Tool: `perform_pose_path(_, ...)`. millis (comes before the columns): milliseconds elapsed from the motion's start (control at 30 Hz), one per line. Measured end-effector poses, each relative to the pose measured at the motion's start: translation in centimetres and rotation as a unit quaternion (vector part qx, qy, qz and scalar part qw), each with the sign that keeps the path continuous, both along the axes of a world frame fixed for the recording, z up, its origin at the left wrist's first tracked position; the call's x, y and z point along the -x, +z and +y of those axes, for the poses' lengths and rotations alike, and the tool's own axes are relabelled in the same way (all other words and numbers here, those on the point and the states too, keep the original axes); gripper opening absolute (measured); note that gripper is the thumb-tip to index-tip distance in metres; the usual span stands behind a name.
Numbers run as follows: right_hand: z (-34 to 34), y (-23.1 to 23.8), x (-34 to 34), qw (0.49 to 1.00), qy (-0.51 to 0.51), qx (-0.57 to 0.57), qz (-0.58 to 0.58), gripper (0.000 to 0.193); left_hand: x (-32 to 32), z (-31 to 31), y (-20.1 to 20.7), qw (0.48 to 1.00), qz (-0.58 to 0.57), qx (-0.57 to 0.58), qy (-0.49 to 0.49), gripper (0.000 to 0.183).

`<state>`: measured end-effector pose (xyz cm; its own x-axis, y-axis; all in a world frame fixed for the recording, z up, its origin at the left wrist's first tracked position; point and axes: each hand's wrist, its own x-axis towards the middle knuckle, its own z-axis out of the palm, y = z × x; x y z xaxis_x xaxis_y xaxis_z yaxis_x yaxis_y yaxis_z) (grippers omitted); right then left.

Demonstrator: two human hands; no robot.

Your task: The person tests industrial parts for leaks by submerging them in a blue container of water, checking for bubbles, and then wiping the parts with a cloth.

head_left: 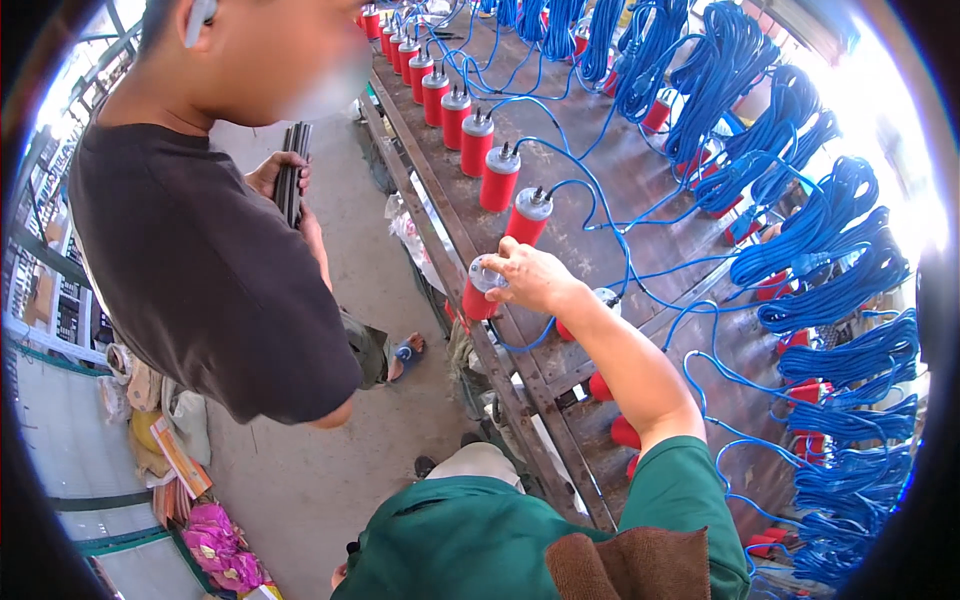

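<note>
At the table's near-left edge, my right hand point(530, 277) closes its fingers on the grey top of a red cylinder point(480, 302). This cylinder leans slightly out toward the aisle. Just beyond my hand stands another red cylinder point(529, 221), upright, with a blue cable point(575, 184) at its grey cap. Behind my forearm, further red cylinders point(625, 432) are partly hidden. I cannot make out my left hand; only a small patch of skin shows at the lower edge, left of my green shirt.
Several capped red cylinders point(476, 145) line the table's point(560, 150) left edge. Coiled blue cables point(845, 355) crowd its right side, and loose cable crosses the top. In the aisle, a person point(200, 270) in a dark shirt holds a bundle of dark rods point(292, 178).
</note>
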<state>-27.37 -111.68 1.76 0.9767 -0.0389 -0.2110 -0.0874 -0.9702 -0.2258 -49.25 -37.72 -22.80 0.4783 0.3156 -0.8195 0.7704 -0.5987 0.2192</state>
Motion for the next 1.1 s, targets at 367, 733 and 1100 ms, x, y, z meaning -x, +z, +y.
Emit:
perform_pose_path(367, 5.0, -0.2, 5.6, 0.952, -0.130, -0.097, -0.260, 0.027, -7.9, 1.3, -0.4, 0.998, -0.006, 0.008, -0.069, 0.041)
perform_pose_path(733, 34.4, -14.7, 39.8, 0.749, -0.581, -0.285, 0.144, 0.033, -33.5, -2.6, -8.0, 0.917, 0.137, 0.074, -0.367, 0.041)
perform_pose_path(1100, 74.5, -19.2, 52.8, 0.066, -0.932, -0.333, -0.124, 0.022, -33.6, -25.0, -3.8, 0.793, 0.081, 0.110, -0.593, 0.028)
